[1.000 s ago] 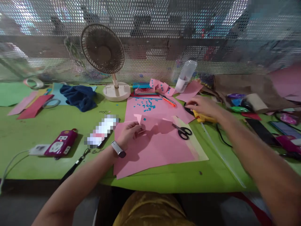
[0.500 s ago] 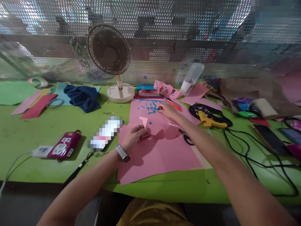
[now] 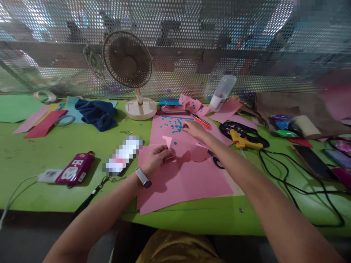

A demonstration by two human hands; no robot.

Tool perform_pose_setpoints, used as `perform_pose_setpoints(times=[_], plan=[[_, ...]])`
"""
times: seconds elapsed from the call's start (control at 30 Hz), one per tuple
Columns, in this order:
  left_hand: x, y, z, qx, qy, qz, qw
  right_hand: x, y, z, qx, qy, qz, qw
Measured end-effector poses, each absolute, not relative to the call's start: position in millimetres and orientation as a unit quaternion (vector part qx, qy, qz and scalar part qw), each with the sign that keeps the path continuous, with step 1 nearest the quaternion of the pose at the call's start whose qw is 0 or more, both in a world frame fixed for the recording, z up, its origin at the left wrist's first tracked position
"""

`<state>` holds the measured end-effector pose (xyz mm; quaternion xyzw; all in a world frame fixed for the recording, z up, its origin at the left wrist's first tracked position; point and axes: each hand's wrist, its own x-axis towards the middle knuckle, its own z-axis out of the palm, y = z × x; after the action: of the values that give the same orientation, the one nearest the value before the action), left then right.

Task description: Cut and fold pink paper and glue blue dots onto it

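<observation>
My left hand is closed on a folded pink paper that stands partly upright, with one pale corner sticking up by the fingers. One small blue piece lies on or against this paper. Farther back, the fingers of my right hand are pinched together at the right edge of scattered blue paper bits. Whatever is between those fingertips is too small to make out. Beneath both hands lie large pink sheets. Scissors show partly beside my right forearm.
A fan stands at the back, near a blue cloth. Left of my hands lie a phone and a purple power bank. On the right are a yellow glue gun, black cables and a red-orange cutter.
My right hand has shifted very slightly left among the blue bits, its fingers still pinched. My left hand keeps its place on the pink paper.
</observation>
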<state>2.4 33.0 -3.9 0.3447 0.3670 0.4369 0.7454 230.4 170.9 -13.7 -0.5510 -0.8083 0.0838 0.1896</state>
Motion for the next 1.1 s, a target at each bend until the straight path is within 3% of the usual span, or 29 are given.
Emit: perform_pose_setpoints(times=[0.63,0.83,1.1], plan=[[3,34,-4,0.348,0.366,0.435,0.745,231,177,-26,-0.528,-0.803,0.109,0.253],[2,33,-4,0.349,0.364,0.434,0.746,240,176,-23,-0.54,-0.757,0.185,0.318],[3,33,-3,0.342,0.363,0.435,0.749,250,180,-29,-0.527,-0.646,0.371,0.409]])
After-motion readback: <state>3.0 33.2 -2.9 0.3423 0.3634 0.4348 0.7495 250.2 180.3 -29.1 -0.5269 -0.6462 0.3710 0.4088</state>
